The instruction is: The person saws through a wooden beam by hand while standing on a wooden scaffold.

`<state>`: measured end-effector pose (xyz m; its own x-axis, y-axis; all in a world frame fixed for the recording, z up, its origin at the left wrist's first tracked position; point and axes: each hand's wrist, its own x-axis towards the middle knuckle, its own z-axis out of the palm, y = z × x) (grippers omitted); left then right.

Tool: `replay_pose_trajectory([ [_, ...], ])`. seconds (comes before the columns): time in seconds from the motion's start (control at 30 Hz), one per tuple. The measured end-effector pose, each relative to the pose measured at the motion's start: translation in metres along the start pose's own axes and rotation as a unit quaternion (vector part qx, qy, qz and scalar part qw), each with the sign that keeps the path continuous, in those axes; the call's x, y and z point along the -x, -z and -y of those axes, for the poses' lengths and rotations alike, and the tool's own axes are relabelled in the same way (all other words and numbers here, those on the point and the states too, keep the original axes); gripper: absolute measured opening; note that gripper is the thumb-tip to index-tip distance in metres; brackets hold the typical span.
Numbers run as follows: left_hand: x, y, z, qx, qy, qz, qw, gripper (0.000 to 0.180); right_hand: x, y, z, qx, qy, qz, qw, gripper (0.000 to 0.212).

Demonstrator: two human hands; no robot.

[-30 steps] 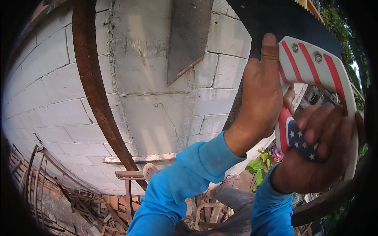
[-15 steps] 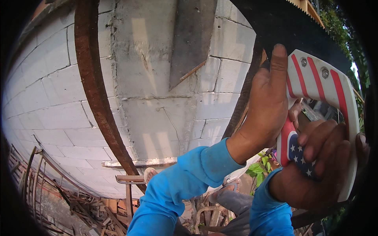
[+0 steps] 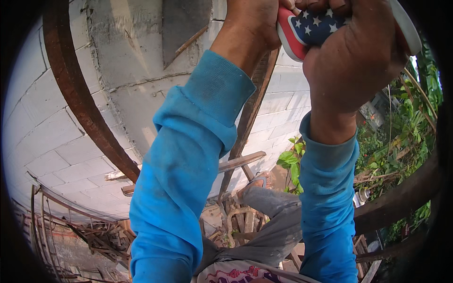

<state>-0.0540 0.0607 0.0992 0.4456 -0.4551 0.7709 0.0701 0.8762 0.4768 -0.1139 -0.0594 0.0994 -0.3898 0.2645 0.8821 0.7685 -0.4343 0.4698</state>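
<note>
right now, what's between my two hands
In the head view, the handle, red-edged with white stars on blue, shows between the left hand and the right hand.

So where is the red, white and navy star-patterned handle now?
In the head view, the handle is at the top edge, right of centre, in the person's right grip, with the left grip close on its left.

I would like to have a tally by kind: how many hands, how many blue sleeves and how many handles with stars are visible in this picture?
Hands: 2 (left hand, right hand)
Blue sleeves: 2 (left sleeve, right sleeve)
Starred handle: 1
Total: 5
</note>
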Motion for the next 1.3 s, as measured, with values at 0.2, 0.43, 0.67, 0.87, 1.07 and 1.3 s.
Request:
replay_pose_trajectory([
  [0.2, 0.026, -0.033, 0.037, -0.123, -0.03, -0.094, 0.988, 0.059, 0.013, 0.086, 0.043, -0.352, -0.353, 0.03, 0.866, 0.011],
  [0.43, 0.001, 0.009, 0.022, -0.081, -0.1, -0.08, 0.988, 0.057, 0.009, -0.003, 0.016, -0.295, -0.279, -0.048, 0.913, 0.012],
  [0.67, -0.01, 0.039, 0.02, -0.161, -0.113, -0.102, 0.975, 0.056, 0.02, -0.021, 0.012, -0.203, -0.227, -0.065, 0.95, 0.017],
  [0.87, 0.021, 0.004, 0.053, -0.138, -0.132, -0.102, 0.976, 0.059, 0.02, -0.002, 0.046, -0.28, -0.263, -0.116, 0.916, 0.014],
  [1.07, 0.06, 0.01, 0.088, -0.121, -0.036, -0.2, 0.972, 0.053, 0.082, 0.008, 0.095, -0.219, -0.282, -0.134, 0.924, 0.022],
  [1.3, 0.084, 0.051, 0.077, -0.097, -0.046, -0.201, 0.974, 0.036, 0.129, 0.019, 0.107, -0.162, -0.363, 0.015, 0.918, 0.049],
])
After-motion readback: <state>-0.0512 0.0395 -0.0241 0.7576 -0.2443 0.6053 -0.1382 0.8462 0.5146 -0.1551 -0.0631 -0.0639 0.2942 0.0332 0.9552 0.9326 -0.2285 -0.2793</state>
